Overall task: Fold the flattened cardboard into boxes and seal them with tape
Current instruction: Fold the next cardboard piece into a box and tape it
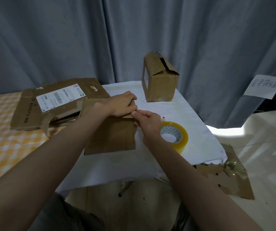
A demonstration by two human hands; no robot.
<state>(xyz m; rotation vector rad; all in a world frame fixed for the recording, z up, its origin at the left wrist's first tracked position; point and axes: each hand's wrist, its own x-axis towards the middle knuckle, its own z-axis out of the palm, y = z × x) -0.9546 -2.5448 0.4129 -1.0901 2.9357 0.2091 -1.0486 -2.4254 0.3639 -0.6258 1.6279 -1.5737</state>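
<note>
Head view shows, largest first, a grey curtain [67, 39] filling the upper half of the frame, then a small table under a white cloth [192, 117] at centre, with a yellow checked surface [3, 130] at the left edge. A stack of flattened cardboard [33, 114] bearing a shipping label lies at centre left. One folded box [160, 84] stands upright toward the upper right of the cloth, its top flaps roughly closed.

At the frame's centre lies the cardboard piece [110, 135] being worked, flat on the cloth. The left hand [122, 104] rests over its far edge, fingers curled down over a flap and holding it. The right hand [147, 120] meets it at the piece's right corner, thumb and forefinger pinching the cardboard edge; whether a tape end is between them cannot be told. A roll of clear tape [175, 135] sits just right of the right wrist, touching the cloth.

The step in hand looks like opening or creasing this piece into a box. To do it well, the left hand should keep the flap pinned while the right pulls the corner up along the existing score, so that the walls square up before any tape is drawn.
</note>
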